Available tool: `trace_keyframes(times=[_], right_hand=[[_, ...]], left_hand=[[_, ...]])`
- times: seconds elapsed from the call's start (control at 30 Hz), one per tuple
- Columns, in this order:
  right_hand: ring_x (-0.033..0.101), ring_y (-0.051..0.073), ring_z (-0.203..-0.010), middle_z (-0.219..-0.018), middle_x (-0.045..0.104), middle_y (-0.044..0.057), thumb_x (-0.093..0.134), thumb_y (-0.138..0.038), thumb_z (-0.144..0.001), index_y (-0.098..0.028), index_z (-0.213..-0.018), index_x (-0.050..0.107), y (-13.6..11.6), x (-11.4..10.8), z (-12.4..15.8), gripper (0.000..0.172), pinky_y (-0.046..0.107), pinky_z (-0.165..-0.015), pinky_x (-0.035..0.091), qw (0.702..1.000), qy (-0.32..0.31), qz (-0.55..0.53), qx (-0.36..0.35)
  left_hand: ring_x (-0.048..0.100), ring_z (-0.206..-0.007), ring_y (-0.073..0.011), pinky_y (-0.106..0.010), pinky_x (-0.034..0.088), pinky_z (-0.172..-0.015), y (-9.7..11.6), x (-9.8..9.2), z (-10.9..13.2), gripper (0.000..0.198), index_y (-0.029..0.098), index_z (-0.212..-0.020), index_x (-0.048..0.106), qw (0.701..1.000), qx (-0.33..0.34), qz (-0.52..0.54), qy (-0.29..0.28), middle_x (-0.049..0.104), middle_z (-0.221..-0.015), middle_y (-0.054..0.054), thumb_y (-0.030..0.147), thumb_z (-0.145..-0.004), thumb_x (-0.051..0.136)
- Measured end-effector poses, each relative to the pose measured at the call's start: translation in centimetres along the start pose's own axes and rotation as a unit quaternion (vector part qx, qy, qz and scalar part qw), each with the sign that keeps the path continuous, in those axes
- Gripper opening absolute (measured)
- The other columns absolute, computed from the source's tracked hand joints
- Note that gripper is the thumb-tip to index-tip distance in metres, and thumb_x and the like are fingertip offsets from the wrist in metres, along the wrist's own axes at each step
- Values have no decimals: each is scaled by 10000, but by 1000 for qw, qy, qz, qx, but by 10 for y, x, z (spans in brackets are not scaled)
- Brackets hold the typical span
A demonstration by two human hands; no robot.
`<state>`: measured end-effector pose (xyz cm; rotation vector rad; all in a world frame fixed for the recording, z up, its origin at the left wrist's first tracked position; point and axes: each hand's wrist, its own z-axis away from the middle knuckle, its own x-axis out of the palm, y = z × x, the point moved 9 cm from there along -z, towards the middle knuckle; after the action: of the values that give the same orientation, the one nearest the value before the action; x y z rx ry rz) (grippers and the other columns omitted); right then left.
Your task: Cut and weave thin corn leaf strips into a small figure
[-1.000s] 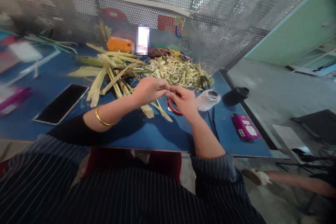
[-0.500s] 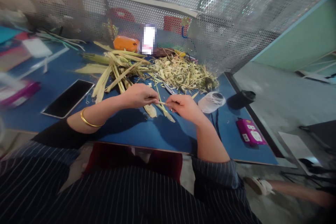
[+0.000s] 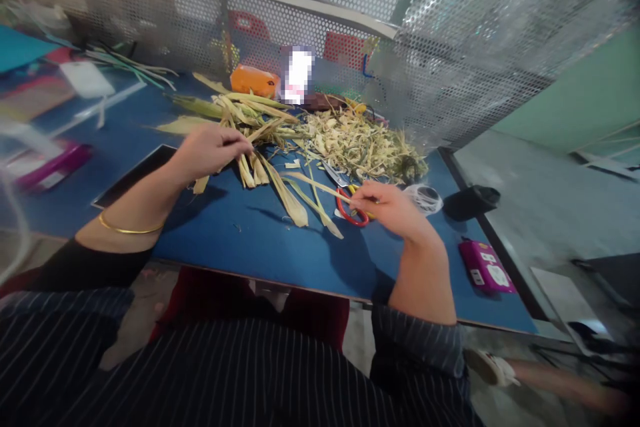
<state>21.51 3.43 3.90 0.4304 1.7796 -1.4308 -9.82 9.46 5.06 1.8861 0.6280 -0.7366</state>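
Observation:
My right hand (image 3: 383,205) pinches the end of a thin, pale dried husk strip (image 3: 317,185), which points left over the table. Directly below that hand lie scissors (image 3: 353,207) with red and yellow handles, partly covered by it. My left hand (image 3: 213,152) is at the near side of a heap of long dried husks (image 3: 255,113), fingertips pressed together; what they hold, if anything, I cannot make out. A broad husk piece (image 3: 287,197) and a narrow greenish one (image 3: 320,210) lie between the hands.
Behind the scissors is a pile of shredded husk bits (image 3: 360,137). A roll of white twine (image 3: 424,199), a black cylinder (image 3: 471,203) and a purple packet (image 3: 486,267) stand right. A phone (image 3: 133,177) lies under my left forearm. A perforated metal screen (image 3: 320,7) borders the back.
My hands have moved apart from where they met on the strip. The left went back and left to the husk heap; the right moved right with the strip, and the scissors' handles now show.

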Motion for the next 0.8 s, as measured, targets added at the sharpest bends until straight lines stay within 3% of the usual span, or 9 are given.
trace_keyframes(times=[0.07, 0.13, 0.27, 0.33, 0.43, 0.53, 0.7, 0.8], right_hand=[[498, 137, -654, -712, 584, 11, 590, -386, -796, -178, -728, 661, 9, -5, 0, 230, 279, -634, 367, 999, 20, -2, 34], [487, 131, -617, -668, 581, -1, 565, -400, -808, -184, -736, 639, 16, -2, -1, 239, 268, -601, 355, 997, 20, 6, 68], [495, 124, -561, -612, 592, -12, 521, -357, -830, -196, -732, 613, 23, 23, -7, 210, 254, -563, 329, 989, -25, 86, 114], [537, 130, -588, -659, 647, 1, 529, -344, -835, -201, -737, 616, 21, 38, -11, 194, 253, -581, 332, 983, -48, 146, 104], [581, 155, -650, -712, 683, 25, 518, -417, -870, -214, -766, 633, 15, 49, -15, 256, 260, -592, 321, 969, -46, 225, 92], [588, 171, -662, -713, 686, 30, 482, -479, -897, -223, -785, 636, 10, 48, -16, 319, 263, -582, 307, 962, -16, 257, 88], [616, 172, -677, -739, 711, 11, 543, -462, -876, -238, -843, 641, 10, 35, -15, 247, 259, -611, 343, 969, 74, 220, 80], [625, 171, -653, -676, 690, 7, 545, -462, -877, -234, -867, 638, 11, 31, -14, 246, 258, -611, 363, 971, 122, 193, 73]], left_hand=[[562, -652, -156, -263, 375, -632, -17, -23, -1, 348, 191, -884, 772, 994, -46, -57, 82, 699, -725, -39, 455, -853, 547], [578, -686, -185, -285, 375, -638, -31, -29, -2, 363, 184, -897, 773, 981, -98, -138, 92, 707, -761, -61, 473, -831, 563], [623, -803, -246, -301, 390, -645, -47, 5, -6, 428, 219, -914, 756, 965, -131, -218, -57, 728, -912, -79, 582, -750, 600], [631, -828, -265, -313, 408, -659, -52, 14, -5, 426, 223, -907, 752, 960, -146, -230, -71, 725, -898, -84, 585, -727, 615], [629, -801, -272, -339, 419, -665, -53, 13, -5, 358, 197, -853, 758, 968, -142, -205, -39, 709, -824, -92, 507, -740, 619], [602, -697, -220, -334, 414, -655, -51, 1, -6, 294, 170, -801, 755, 985, -125, -121, 10, 680, -727, -72, 423, -746, 615], [539, -595, -163, -297, 378, -582, -69, -32, -1, 258, 174, -772, 732, 975, -173, 19, 137, 617, -607, -23, 410, -731, 637], [551, -627, -169, -302, 384, -616, -76, -37, -1, 191, 178, -719, 722, 971, -188, -6, 147, 611, -591, -17, 362, -706, 672]])
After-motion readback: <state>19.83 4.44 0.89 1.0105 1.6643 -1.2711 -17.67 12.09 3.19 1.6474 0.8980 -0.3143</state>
